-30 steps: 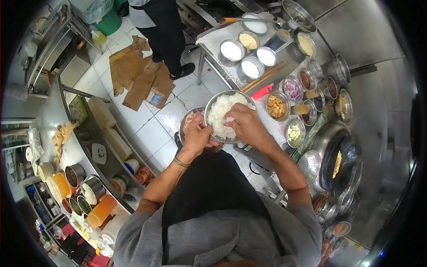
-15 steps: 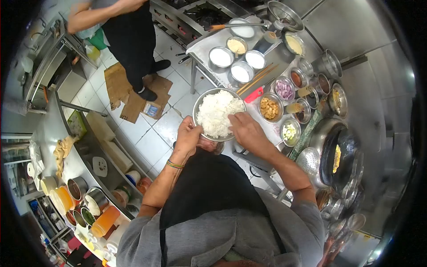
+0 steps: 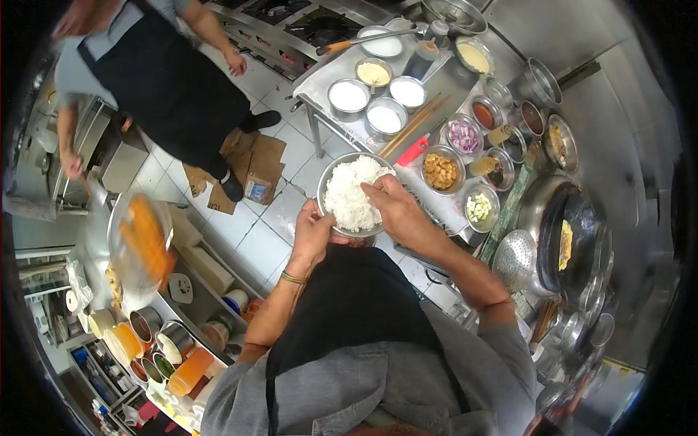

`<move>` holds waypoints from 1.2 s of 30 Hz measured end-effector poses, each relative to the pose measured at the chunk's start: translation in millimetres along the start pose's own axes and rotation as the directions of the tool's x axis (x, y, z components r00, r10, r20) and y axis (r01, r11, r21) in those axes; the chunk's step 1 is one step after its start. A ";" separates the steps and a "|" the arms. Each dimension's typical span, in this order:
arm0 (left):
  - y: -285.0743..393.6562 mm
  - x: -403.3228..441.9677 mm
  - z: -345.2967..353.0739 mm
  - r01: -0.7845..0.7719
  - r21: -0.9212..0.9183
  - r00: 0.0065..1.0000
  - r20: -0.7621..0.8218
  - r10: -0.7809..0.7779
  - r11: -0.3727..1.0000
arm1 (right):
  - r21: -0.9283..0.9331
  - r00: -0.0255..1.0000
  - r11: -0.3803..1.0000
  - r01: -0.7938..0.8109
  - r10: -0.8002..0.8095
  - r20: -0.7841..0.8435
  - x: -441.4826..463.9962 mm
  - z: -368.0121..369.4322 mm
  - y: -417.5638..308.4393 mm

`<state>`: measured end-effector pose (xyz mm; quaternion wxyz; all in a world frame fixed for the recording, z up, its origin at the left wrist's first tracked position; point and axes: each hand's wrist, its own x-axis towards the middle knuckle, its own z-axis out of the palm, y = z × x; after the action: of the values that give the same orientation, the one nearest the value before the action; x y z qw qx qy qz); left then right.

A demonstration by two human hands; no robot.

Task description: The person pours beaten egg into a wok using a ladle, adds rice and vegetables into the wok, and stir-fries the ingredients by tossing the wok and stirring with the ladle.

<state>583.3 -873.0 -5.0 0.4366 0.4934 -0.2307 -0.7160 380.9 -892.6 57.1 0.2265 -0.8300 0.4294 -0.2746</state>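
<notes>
A round metal bowl (image 3: 322,176) heaped with white cooked rice (image 3: 354,192) is held in front of my apron. My left hand (image 3: 313,234) grips its near left rim, thumb on the inner edge and the other fingers below. On the right side of the bowl, my right hand (image 3: 398,209) has its fingertips closed together in the rice. Its palm side is hidden, so how much rice it pinches does not show.
At right, a work table (image 3: 465,80) carries metal bowls of chopped onion (image 3: 463,136), browned pieces (image 3: 440,172) and pale green pieces (image 3: 478,207). A wok (image 3: 582,232) and skimmer (image 3: 515,260) lie beyond. At left, a co-worker (image 3: 160,87) stands near a counter with a blurred clear container (image 3: 120,240).
My right fingertips have moved inward and up over the rice. The co-worker has shifted left, and a blurred container with orange contents now appears above the left counter.
</notes>
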 end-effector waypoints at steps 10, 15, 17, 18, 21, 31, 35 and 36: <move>-5.8 5.4 6.0 0.028 -0.054 0.998 -0.057 -0.031 0.998 | -0.018 0.996 0.997 0.069 -0.070 -0.063 12.6 -19.1 -13.6; -19.1 12.5 -15.2 -0.044 -0.064 0.993 -0.112 0.037 0.997 | 0.045 0.972 0.998 -0.042 0.052 -0.230 48.1 -18.5 53.2; -20.6 12.2 -23.8 -0.050 -0.041 0.989 -0.140 0.044 0.998 | -0.122 0.911 0.978 -0.169 0.108 -0.398 81.3 -7.4 118.6; -20.1 10.7 -26.5 -0.048 -0.033 0.987 -0.153 0.042 0.998 | -0.111 0.896 0.969 -0.221 0.157 -0.414 100.1 -1.1 146.8; -12.9 4.9 -28.4 -0.046 -0.026 0.982 -0.185 0.040 0.999 | -0.080 0.923 0.973 -0.217 0.178 -0.342 150.6 21.2 220.2; -12.5 -1.7 -49.5 -0.089 -0.098 0.958 -0.281 0.058 0.991 | 0.125 0.710 0.953 -0.275 0.289 -0.643 173.7 -4.1 279.4; -7.3 8.6 -60.0 -0.113 -0.074 0.960 -0.265 0.090 0.991 | 0.075 0.807 0.959 -0.273 0.271 -0.525 164.8 -15.8 265.1; 1.9 9.8 -55.3 -0.120 -0.085 0.960 -0.265 0.094 0.989 | -0.024 0.816 0.963 -0.268 0.213 -0.537 166.8 -13.3 272.9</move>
<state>633.0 -876.8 -31.0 0.5255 0.5472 -0.1614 -0.6311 291.8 -1178.4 -56.4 0.0910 -0.6710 0.5895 -0.4404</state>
